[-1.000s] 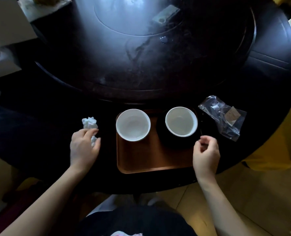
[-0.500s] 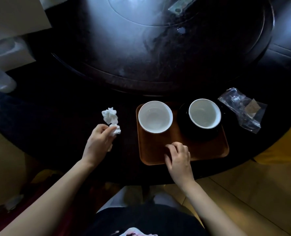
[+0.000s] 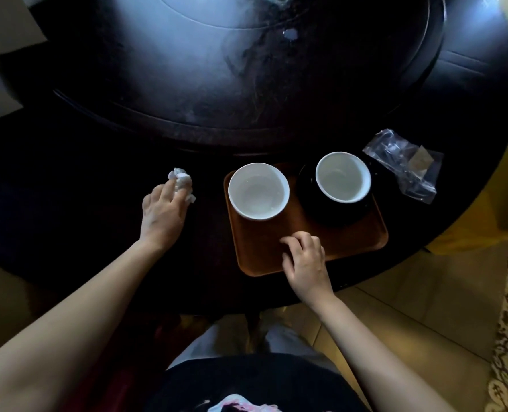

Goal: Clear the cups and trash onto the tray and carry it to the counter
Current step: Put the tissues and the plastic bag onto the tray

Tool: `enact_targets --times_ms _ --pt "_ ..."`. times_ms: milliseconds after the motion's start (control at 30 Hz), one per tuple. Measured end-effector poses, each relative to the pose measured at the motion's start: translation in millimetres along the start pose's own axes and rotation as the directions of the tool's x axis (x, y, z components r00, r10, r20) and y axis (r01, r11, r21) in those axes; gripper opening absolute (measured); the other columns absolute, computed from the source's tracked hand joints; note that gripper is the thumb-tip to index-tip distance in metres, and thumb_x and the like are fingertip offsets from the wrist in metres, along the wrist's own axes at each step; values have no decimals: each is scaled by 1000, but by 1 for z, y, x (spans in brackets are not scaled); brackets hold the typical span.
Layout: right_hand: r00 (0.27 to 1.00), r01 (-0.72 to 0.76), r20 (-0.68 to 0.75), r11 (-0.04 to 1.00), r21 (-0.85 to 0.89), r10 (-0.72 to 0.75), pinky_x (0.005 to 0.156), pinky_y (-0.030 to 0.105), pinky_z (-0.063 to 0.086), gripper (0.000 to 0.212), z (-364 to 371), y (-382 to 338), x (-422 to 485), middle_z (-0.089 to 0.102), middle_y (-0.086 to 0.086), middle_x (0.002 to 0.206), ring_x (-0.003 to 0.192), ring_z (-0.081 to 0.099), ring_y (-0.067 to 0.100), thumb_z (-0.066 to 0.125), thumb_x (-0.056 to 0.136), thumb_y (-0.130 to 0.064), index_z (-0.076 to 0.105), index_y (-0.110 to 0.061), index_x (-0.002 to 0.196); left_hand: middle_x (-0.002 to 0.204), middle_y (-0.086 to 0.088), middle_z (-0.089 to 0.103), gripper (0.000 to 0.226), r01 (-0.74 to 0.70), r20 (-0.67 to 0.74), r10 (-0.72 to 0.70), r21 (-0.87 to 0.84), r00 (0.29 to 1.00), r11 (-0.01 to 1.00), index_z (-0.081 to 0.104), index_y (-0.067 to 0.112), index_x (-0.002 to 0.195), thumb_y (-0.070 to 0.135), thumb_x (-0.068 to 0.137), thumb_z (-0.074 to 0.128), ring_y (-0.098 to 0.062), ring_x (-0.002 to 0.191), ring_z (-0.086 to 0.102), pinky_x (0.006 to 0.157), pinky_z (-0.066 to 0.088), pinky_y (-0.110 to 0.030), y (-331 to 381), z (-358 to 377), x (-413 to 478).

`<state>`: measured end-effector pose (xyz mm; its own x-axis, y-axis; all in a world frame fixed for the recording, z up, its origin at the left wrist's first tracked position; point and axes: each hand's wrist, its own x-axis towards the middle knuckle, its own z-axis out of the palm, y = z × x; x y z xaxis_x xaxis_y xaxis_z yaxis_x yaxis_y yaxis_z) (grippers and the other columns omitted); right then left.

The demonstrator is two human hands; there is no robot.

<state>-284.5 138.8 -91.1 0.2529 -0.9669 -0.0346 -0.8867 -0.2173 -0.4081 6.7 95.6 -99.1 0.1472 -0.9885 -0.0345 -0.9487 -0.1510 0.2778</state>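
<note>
Tray (image 3: 351, 242) — long axis left-right

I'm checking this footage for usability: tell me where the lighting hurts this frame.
Head view: window glare washes out the far table top; the near table is almost black, so the dark saucer under the right cup barely shows. Wide-angle bending curves the table's edge. Both cups, the tray and the tissue read clearly.
</note>
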Motion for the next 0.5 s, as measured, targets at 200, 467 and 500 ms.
enact_targets --times_ms 200,467,500 --pt "999 38 34 999 16 -39 81 39 47 37 -4 6 -2 58 10 106 95 54 29 40 82 -28 60 -12 108 143 -16 30 29 -10 3 10 33 1000 999 56 22 116 30 89 52 -38 121 31 100 31 -52 4 -6 5" --pt "982 -33 -182 996 82 47 81 34 40 28 -37 52 9 62 13 91 85 55 30 44 84 -23 62 -6 97 127 -21 46 24 -78 28 75 109 997 991 56 13 109 24 88 52 -44 101 45 82 40 -53 9 -8 32" --pt "971 -40 -232 996 75 57 81 35 41 26 -45 60 13 63 14 89 84 55 31 44 85 -22 62 -6 96 118 -22 49 22 -83 19 82 113 996 990 56 11 106 23 88 53 -44 97 47 77 43 -53 12 -9 35"
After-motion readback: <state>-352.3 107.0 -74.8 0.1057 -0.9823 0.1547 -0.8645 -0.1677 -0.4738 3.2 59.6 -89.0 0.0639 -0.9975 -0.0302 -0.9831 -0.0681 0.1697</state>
